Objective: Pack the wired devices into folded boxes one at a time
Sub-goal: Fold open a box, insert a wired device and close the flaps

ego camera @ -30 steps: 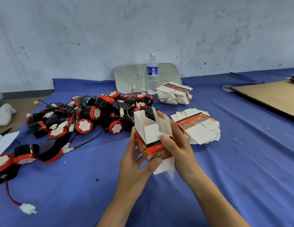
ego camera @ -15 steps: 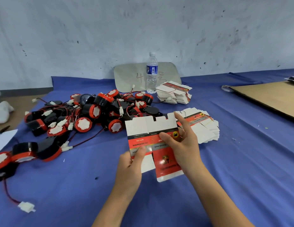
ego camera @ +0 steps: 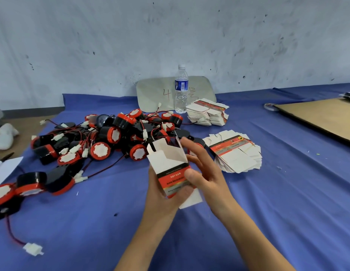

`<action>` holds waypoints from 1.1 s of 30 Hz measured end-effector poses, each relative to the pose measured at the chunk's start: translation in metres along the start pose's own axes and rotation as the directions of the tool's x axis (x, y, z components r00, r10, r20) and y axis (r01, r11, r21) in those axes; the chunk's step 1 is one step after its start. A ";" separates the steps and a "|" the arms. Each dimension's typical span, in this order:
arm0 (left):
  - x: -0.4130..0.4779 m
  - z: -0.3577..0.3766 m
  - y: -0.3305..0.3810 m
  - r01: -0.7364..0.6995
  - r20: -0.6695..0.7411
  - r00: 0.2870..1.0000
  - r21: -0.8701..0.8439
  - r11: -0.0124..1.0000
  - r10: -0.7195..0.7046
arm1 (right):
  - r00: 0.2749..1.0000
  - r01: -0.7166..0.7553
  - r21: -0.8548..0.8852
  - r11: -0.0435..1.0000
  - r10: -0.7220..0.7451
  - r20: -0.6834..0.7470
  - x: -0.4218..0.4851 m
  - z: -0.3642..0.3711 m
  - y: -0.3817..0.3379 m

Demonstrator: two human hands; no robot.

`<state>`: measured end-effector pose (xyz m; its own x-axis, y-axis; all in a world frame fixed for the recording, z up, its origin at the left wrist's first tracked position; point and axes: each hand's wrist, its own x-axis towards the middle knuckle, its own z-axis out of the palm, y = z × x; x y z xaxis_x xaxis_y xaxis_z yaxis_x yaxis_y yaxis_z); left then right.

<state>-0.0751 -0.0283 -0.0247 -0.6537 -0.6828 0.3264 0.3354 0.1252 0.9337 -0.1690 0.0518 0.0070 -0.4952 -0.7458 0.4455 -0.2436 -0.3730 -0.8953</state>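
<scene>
A small white, red and black cardboard box (ego camera: 171, 169) is opened into a tube with its top flaps standing up. My left hand (ego camera: 162, 196) grips it from below and from the left side. My right hand (ego camera: 203, 173) lies against its right side, thumb on the front panel and fingers spread behind it. A heap of black and red round wired devices (ego camera: 111, 137) with white connectors lies on the blue cloth to the left and behind the box.
Two stacks of flat unfolded boxes lie to the right (ego camera: 236, 153) and behind (ego camera: 207, 112). A water bottle (ego camera: 181, 89) stands before a grey board (ego camera: 156, 92) at the wall. A brown cardboard sheet (ego camera: 322, 118) lies far right. A loose white connector (ego camera: 33, 249) lies near left.
The box was flattened out between both hands half a second ago; now it is opened up again into a tube and held higher on the left hand.
</scene>
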 end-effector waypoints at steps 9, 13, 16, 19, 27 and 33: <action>-0.004 -0.006 -0.003 -0.018 -0.031 0.999 0.024 1.000 0.019 | 0.998 0.060 -0.069 0.996 -0.060 0.001 -0.003 0.000 -0.001; -0.005 -0.007 -0.002 -0.042 0.002 0.999 0.187 0.981 0.042 | 0.993 0.089 -0.055 0.994 -0.093 -0.072 -0.003 0.002 -0.006; -0.005 -0.006 -0.002 -0.055 0.037 0.998 0.191 0.980 0.049 | 0.988 0.107 -0.036 0.994 -0.110 -0.104 -0.003 0.002 -0.010; -0.006 -0.008 -0.001 -0.098 0.041 0.995 0.230 0.968 0.091 | 0.995 0.099 0.055 0.994 -0.098 -0.027 -0.004 0.002 -0.011; -0.009 -0.005 -0.002 -0.260 0.069 0.964 0.432 0.864 0.256 | 0.995 0.104 -0.028 0.994 -0.104 -0.002 -0.002 -0.003 -0.015; -0.009 -0.005 -0.003 -0.358 0.096 0.927 0.515 0.779 0.363 | 0.995 0.094 -0.224 0.970 -0.102 -0.022 0.000 -0.002 -0.008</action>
<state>-0.0673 -0.0260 -0.0315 -0.5497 -0.5182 0.6552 0.1459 0.7128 0.6860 -0.1681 0.0559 0.0138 -0.4864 -0.6916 0.5340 -0.4698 -0.3083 -0.8272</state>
